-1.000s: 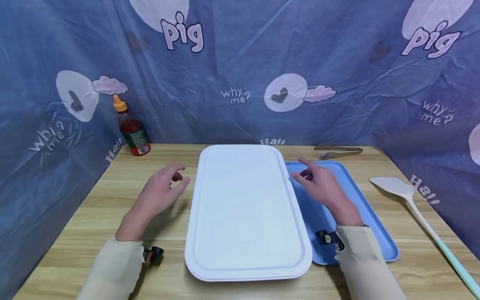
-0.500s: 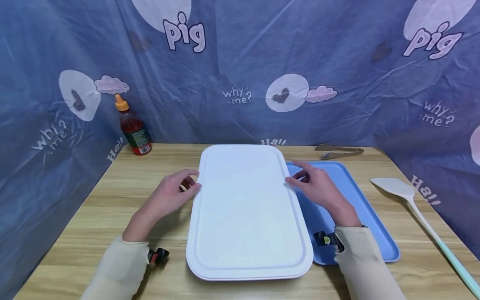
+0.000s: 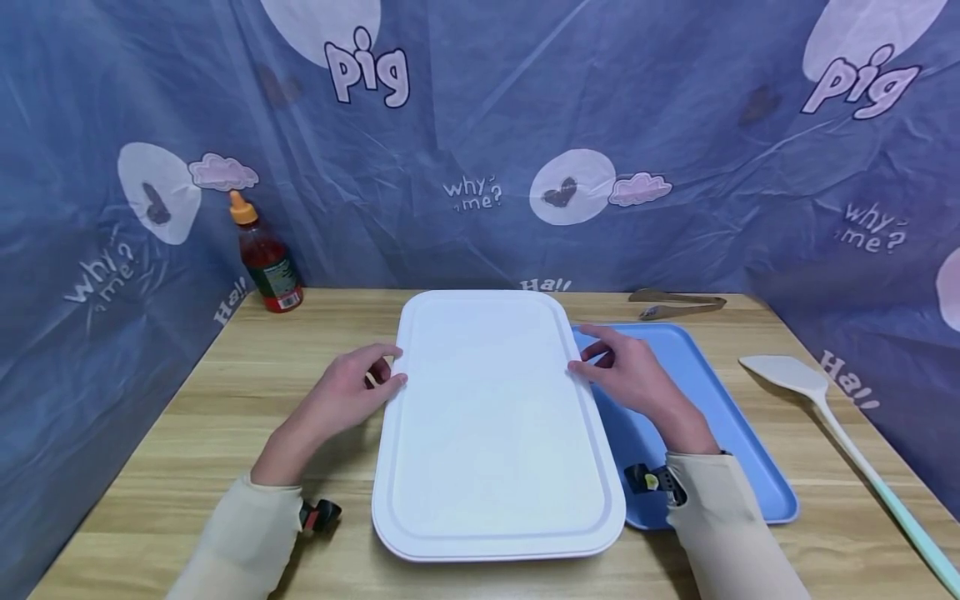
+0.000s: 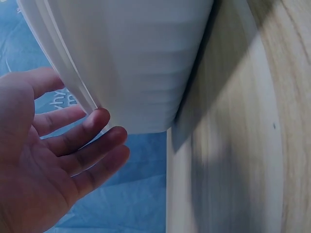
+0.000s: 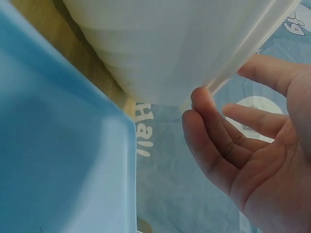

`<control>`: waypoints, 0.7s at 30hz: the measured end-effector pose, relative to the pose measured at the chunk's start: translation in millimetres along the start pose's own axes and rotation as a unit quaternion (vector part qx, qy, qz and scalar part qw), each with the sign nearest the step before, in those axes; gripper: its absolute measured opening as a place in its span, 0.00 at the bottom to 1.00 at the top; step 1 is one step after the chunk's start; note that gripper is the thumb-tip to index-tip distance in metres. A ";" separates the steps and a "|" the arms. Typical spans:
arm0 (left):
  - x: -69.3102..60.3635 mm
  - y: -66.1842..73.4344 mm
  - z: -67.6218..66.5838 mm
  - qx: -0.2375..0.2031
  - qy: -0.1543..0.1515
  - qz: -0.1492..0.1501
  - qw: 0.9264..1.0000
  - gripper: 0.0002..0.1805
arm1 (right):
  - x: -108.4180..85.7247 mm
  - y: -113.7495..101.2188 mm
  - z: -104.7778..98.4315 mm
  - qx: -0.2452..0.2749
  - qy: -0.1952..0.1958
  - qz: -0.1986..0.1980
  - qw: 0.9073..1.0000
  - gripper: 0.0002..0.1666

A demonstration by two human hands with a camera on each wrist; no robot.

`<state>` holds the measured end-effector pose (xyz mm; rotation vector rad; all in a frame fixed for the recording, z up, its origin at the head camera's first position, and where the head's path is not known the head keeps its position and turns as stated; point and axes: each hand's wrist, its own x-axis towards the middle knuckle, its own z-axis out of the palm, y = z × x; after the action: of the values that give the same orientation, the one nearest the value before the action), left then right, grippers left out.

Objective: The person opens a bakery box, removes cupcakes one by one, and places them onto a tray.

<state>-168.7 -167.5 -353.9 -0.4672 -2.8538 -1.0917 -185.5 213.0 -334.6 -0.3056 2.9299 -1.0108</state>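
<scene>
A white plastic box (image 4: 146, 63) stands on the wooden table, covered by a white rectangular lid (image 3: 495, 425) with rounded corners. At the lid's left long edge my left hand (image 3: 358, 385) grips the rim, thumb on top and fingertips under it. Opposite, my right hand (image 3: 626, 367) pinches the right edge in the same way. In the left wrist view several fingertips (image 4: 99, 119) touch the underside of the rim. The right wrist view shows fingertips (image 5: 201, 99) against the rim from below. The lid lies level on the box, whose inside is hidden.
A blue tray (image 3: 720, 442) lies right of the box, partly under my right arm. Metal tongs (image 3: 678, 303) are behind it. A white spatula (image 3: 795, 377) with a mint handle lies far right. A red sauce bottle (image 3: 272, 265) stands back left. A blue printed cloth (image 3: 480, 108) surrounds the table.
Both hands have moved inward, the left one further, from beside the box onto the lid's two long edges. The lid and the other objects look unmoved.
</scene>
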 end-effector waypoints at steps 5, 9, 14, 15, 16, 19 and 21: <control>-0.3 0.3 0.5 -0.002 -0.003 0.000 1.000 0.22 | 0.7 -0.2 0.8 -0.004 -0.002 0.007 1.000 0.39; -0.6 1.0 0.9 0.001 -0.005 -0.004 1.000 0.22 | 0.5 -0.2 1.4 -0.006 -0.004 0.011 1.000 0.39; -1.1 1.5 2.0 0.001 -0.002 -0.005 1.000 0.23 | -0.2 -1.0 1.2 -0.004 -0.006 0.011 1.000 0.39; -1.2 1.6 2.2 0.003 0.000 -0.004 1.000 0.23 | -0.5 -1.3 1.1 -0.003 -0.007 0.010 1.000 0.39; -1.2 1.6 2.3 0.004 0.000 -0.002 1.000 0.23 | -0.7 -1.8 0.8 -0.002 -0.008 0.010 1.000 0.39; -1.0 1.9 2.6 0.008 0.003 0.000 1.000 0.23 | -1.7 -3.6 0.1 0.001 -0.009 0.008 1.000 0.38; -0.9 2.1 2.8 0.009 0.003 0.001 1.000 0.23 | -2.4 -5.4 -0.3 0.002 -0.008 0.007 1.000 0.38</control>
<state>-167.1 -164.5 -354.8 -0.4658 -2.8545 -1.0641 -182.2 209.5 -331.2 -0.2916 2.9114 -1.0062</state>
